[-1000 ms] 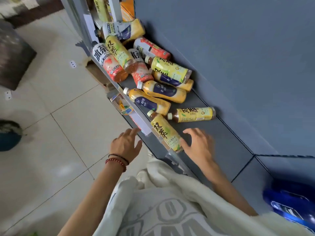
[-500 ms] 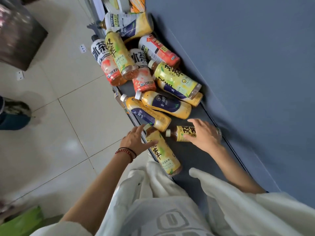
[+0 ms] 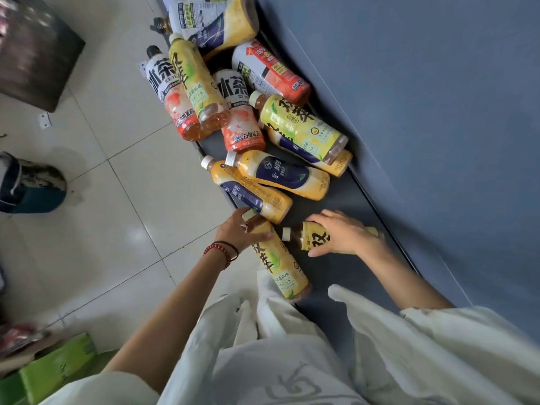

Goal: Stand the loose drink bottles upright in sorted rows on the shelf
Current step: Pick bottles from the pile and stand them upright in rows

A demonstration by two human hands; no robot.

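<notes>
Several drink bottles lie on their sides on a dark grey shelf (image 3: 344,200). My right hand (image 3: 344,232) is closed around a small yellow tea bottle (image 3: 309,238) lying across the shelf. My left hand (image 3: 239,232) grips the neck of a longer yellow tea bottle (image 3: 280,267) at the shelf's front edge. Beyond them lie two yellow-and-navy bottles (image 3: 280,173), then a heap with red-and-white iced tea bottles (image 3: 239,112) and more yellow ones (image 3: 301,124).
A blue-grey back wall (image 3: 423,112) bounds the shelf on the right. White tiled floor (image 3: 117,200) lies to the left, with a dark box (image 3: 35,54), a dark round object (image 3: 32,188) and a green box (image 3: 55,366). My white clothing (image 3: 292,361) covers the near shelf end.
Both hands have closed on bottles: the right on the small yellow one, the left on the neck of the long yellow one. The camera has moved closer over the shelf.
</notes>
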